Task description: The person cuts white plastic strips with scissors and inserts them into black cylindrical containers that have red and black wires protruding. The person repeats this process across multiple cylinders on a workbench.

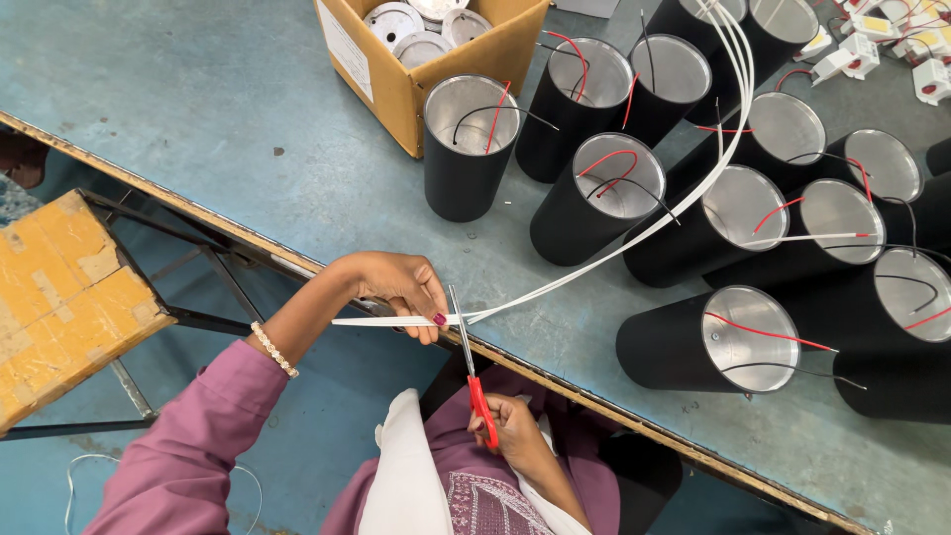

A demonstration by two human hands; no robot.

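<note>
My left hand pinches a bundle of thin white sleeving tubes at the table's near edge, with a short end sticking out to the left. My right hand holds red-handled scissors, blades pointing up and set across the white tubes just right of my left fingers. The tubes curve away up over the black cylinders to the top of the view.
Several black cylindrical housings with silver insides and red and black wires stand and lie on the blue table. A cardboard box of round metal discs sits at the back. White connectors lie top right. A yellow-topped stool stands at left.
</note>
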